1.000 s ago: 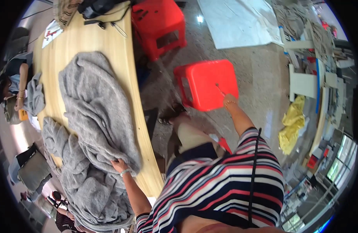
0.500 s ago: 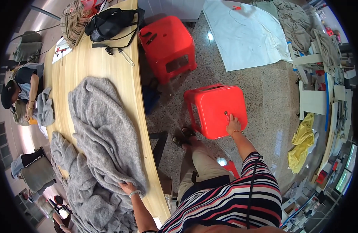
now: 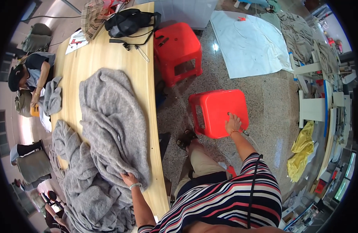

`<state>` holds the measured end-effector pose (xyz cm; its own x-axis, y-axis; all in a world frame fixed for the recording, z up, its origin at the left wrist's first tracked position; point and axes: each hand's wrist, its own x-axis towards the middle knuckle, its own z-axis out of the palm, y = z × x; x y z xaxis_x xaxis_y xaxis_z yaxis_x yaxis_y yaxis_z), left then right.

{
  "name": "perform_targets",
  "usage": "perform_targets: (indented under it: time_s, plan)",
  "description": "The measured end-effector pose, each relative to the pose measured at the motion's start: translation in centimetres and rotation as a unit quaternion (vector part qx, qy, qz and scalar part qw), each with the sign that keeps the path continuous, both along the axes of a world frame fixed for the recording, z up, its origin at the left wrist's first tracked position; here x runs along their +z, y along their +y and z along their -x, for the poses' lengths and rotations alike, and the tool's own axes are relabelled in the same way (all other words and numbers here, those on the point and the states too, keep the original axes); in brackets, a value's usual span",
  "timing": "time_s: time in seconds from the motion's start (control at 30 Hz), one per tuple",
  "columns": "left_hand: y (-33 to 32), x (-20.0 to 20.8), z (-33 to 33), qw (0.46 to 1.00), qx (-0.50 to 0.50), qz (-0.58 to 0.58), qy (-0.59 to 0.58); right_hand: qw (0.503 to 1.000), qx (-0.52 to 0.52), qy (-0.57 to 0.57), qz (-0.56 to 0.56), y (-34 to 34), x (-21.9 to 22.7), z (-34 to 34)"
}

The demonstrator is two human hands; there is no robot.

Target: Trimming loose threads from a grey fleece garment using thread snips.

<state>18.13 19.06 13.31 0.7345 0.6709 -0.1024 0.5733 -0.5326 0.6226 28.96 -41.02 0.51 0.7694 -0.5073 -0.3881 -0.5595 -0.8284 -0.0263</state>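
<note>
My left hand (image 3: 130,180) has its fingers closed on the lower edge of a fuzzy grey knit garment (image 3: 113,101), which lies spread along the wooden table (image 3: 74,58) on my left. My right hand (image 3: 233,123) lies on the seat of a red plastic stool (image 3: 223,101) standing on the floor before me. Its fingers are stretched out and a little apart, with one fingertip at the small hole in the seat. A heap of more grey knit garments (image 3: 91,194) lies beside the spread one, toward the table's near end.
A second red stool (image 3: 179,42) with small dark items on it stands by the table. A black bag (image 3: 126,23) and a checked cloth (image 3: 92,17) lie at the table's far end. White sheeting (image 3: 249,46) covers floor ahead; yellow cloth (image 3: 301,151) lies right. A co-worker (image 3: 33,70) sits across the table.
The view has shifted, so the table and garments sit farther right in the picture. My right hand's fingers have spread more on the stool seat. My left hand stays on the garment.
</note>
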Motion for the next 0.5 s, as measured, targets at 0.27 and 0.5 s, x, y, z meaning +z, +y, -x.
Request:
perform_targets:
  time_s: [0.27, 0.5]
  plan:
    - [1.1, -1.1, 0.6, 0.992, -0.001, -0.107, 0.073, 0.924, 0.15, -0.274, -0.222, 9.2, 4.4, -11.1]
    - [0.8, -0.8, -0.1, 0.995, 0.021, -0.061, 0.078, 0.826, 0.356, -0.371, -0.232, 19.0, 14.5, -27.9]
